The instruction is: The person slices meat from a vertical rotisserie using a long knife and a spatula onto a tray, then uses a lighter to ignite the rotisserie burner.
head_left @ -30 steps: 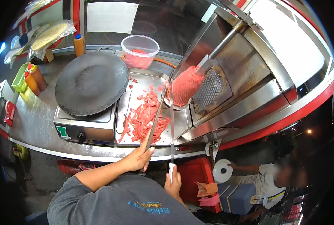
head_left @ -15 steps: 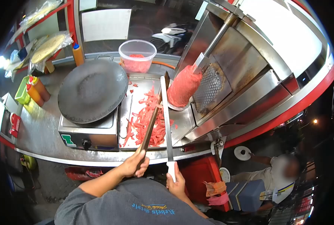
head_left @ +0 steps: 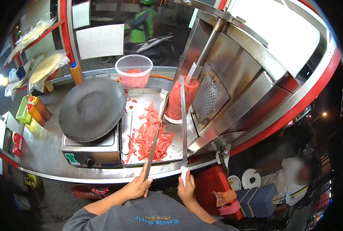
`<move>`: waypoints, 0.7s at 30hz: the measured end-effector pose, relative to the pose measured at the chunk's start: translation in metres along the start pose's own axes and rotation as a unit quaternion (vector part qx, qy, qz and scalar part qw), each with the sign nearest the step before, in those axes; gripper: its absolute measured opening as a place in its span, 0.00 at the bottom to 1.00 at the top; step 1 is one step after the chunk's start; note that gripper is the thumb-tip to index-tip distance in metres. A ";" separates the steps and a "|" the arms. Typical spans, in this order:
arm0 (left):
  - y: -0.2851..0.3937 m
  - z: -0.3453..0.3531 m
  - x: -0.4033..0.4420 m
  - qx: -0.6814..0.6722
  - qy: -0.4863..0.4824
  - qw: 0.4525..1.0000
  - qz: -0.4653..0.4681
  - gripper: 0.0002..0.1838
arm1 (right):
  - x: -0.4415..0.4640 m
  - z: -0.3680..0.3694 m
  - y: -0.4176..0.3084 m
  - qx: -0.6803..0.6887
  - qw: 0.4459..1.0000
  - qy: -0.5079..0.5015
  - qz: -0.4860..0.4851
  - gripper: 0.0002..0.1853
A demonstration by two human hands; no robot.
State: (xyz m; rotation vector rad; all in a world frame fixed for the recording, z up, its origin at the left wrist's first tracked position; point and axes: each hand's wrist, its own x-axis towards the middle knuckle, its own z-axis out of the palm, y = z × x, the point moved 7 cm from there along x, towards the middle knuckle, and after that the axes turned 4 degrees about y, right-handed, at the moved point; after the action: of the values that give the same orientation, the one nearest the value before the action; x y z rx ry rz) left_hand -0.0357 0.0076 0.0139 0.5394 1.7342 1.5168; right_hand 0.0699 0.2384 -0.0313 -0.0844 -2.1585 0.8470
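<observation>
My right hand (head_left: 186,188) is closed around the white handle of a long knife (head_left: 184,127). Its narrow blade reaches up across the front of the red meat stack (head_left: 175,101) on the vertical spit. In my left hand (head_left: 137,187) is a long dark flat tool (head_left: 153,148), whose exact kind I cannot make out. Its far end slants up toward the lower left side of the stack. Below and beside it, sliced red meat (head_left: 152,134) lies heaped on the metal tray (head_left: 138,96).
A round black griddle (head_left: 90,111) sits on a burner at left, near sauce bottles (head_left: 36,111). Behind the tray stands a clear tub (head_left: 133,71) of red meat. The metal grill (head_left: 217,92) rises at right. Another person (head_left: 290,177) is at lower right.
The view has shifted. The knife now crosses in front of the meat stack instead of lying at its left, and the two tools are farther apart. A green-jacketed rider has appeared outside.
</observation>
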 end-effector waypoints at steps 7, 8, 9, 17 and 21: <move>0.006 0.006 0.019 0.012 0.005 0.999 0.030 0.45 | 0.082 0.024 -0.024 0.009 1.000 -0.017 0.002 0.34; 0.009 0.005 0.022 0.009 0.010 0.999 0.031 0.45 | 0.055 0.018 -0.018 0.003 1.000 -0.014 -0.004 0.34; 0.012 0.003 0.024 0.003 0.014 0.999 0.032 0.45 | 0.028 0.010 -0.015 -0.004 1.000 -0.012 -0.013 0.34; 0.012 0.006 0.041 -0.007 0.054 0.998 0.023 0.46 | 0.079 0.021 -0.031 -0.025 0.999 -0.035 0.016 0.34; 0.034 0.000 0.054 -0.044 0.046 0.997 0.048 0.46 | 0.053 0.012 -0.027 -0.041 0.997 -0.047 0.035 0.33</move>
State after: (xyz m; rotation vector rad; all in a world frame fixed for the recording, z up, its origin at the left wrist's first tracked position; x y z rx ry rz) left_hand -0.0756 0.0544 0.0328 0.5224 1.7222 1.7010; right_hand 0.0313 0.2283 0.0137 -0.1656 -2.2904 0.8175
